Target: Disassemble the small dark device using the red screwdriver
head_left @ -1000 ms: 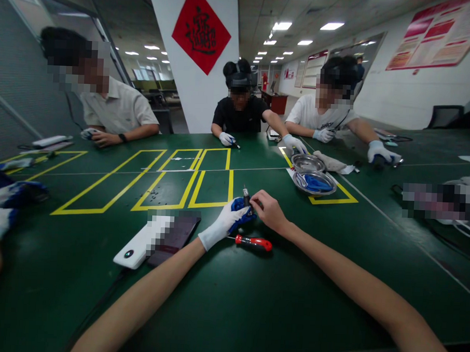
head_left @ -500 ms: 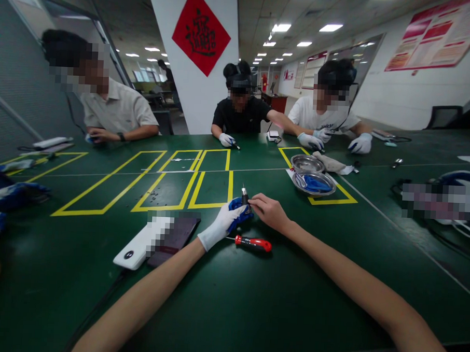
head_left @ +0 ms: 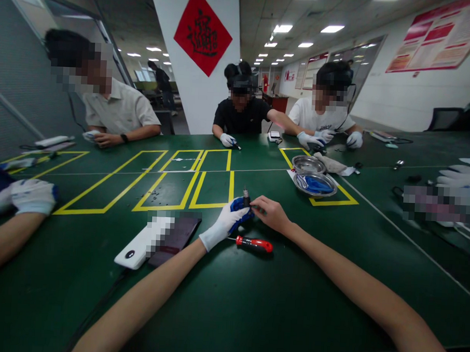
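In a white and blue glove, my left hand (head_left: 230, 220) is closed around a small dark cylindrical part (head_left: 246, 198) with a metal tip pointing up. My bare right hand (head_left: 270, 213) has its fingertips pinched together at the right side of that part; anything between them is too small to make out. Just below my hands, a red and black screwdriver (head_left: 254, 244) lies on the green table (head_left: 221, 310), its shaft partly hidden by my left glove.
A white power bank (head_left: 140, 244) and a dark phone (head_left: 175, 241) lie left of my hands. Metal bowls (head_left: 315, 184), one holding blue and white cloth, stand at the right. Yellow tape frames mark the table. Several people sit around it; a co-worker's gloved hand (head_left: 33, 196) is at the left.
My hands stay nearly in place around the dark part. At the left, a co-worker's gloved hand has come further into view, and another gloved hand now shows at the right edge.
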The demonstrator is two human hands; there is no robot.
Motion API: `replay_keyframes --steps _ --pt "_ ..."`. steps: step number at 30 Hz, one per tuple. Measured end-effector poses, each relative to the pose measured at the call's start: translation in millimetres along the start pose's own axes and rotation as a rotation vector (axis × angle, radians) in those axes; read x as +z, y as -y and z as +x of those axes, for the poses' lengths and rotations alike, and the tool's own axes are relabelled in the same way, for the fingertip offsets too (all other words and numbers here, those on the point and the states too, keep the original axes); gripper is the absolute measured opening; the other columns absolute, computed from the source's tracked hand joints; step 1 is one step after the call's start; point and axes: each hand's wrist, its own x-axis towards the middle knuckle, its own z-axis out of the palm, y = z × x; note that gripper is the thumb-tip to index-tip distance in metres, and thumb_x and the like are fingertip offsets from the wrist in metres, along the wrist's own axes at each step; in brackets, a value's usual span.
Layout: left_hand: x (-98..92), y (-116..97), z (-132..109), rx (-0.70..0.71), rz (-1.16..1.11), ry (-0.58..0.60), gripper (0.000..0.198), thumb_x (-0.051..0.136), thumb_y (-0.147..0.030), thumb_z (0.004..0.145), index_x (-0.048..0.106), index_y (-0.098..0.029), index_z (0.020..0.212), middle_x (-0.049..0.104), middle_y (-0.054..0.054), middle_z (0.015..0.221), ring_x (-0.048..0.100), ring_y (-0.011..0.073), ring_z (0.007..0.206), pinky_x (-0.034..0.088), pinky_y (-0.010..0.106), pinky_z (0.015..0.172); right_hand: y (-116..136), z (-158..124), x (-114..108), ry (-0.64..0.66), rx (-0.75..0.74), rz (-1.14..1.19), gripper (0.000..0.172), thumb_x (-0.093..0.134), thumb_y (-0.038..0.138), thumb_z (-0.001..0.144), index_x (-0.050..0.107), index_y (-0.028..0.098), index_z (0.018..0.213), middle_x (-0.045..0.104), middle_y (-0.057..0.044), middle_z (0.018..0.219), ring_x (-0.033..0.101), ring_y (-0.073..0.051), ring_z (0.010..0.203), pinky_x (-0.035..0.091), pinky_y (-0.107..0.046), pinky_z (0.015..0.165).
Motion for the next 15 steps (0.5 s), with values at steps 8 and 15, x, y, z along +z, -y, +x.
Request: replay_keyframes --steps 8,15 --pt "-3.6 4.1 2.4 0.032 0.05 -0.038 0.047 0.077 -0.03 0.065 0.057 -0.014 0.104 0.064 0.007 0.099 0.062 0.018 0.085 0.049 0.034 0.081 15.6 -0.5 -2.1 0.029 0.106 0.014 0.022 0.049 0.023 0.091 0.059 0.021 0.11 0.064 -0.004 0.093 0.059 -0.013 0.071 0.047 -0.027 0.07" --pt "-4.0 4.1 4.5 0.058 0.1 -0.094 0.046 0.075 -0.033 0.067 0.055 -0.015 0.105 0.062 0.005 0.095 0.059 0.0148 0.081 0.048 0.03 0.077 56.8 -35.8 -22.3 0.28 0.153 0.101 0.053 0.07 0.049 0.071 0.056 0.02 0.113 0.062 -0.005 0.093 0.057 -0.017 0.078 0.047 -0.029 0.068"
